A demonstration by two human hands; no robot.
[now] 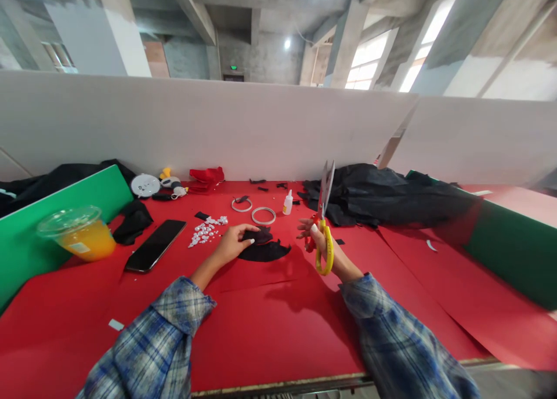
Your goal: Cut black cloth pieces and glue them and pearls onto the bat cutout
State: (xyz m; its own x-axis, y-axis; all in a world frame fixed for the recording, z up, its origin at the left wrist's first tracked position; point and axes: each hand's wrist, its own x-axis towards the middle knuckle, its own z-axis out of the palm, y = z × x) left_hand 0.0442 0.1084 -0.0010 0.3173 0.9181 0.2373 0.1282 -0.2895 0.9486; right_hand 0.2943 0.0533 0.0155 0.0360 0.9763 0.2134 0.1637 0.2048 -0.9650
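Scissors (324, 197) gripped in right hand (319, 236), left hand (233, 241) pinches fabric (263, 251); cup (56, 227) holds orange liquid (96, 240).

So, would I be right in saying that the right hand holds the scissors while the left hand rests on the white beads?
Not quite: the head view shows the left hand at the black fabric, beside the white beads. The right hand does hold the scissors.
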